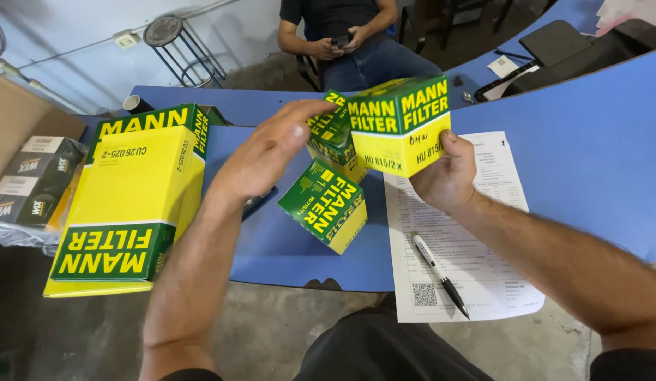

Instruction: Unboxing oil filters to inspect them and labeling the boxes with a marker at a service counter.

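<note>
Holding yellow-green box point(399, 125), right hand point(446, 180)

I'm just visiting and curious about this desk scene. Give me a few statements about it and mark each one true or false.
1. The right hand holds up a small green and yellow box. True.
2. The left hand grips the pen. False: the pen lies on the printed sheet, and the left hand reaches open toward a second small box.
3. A large flat yellow box lies at the left end of the blue table. True.
4. A third small box stands on the floor. False: it rests tilted on the table.
5. A seated person beyond the table has empty hands. False: they hold a small dark object.
</note>
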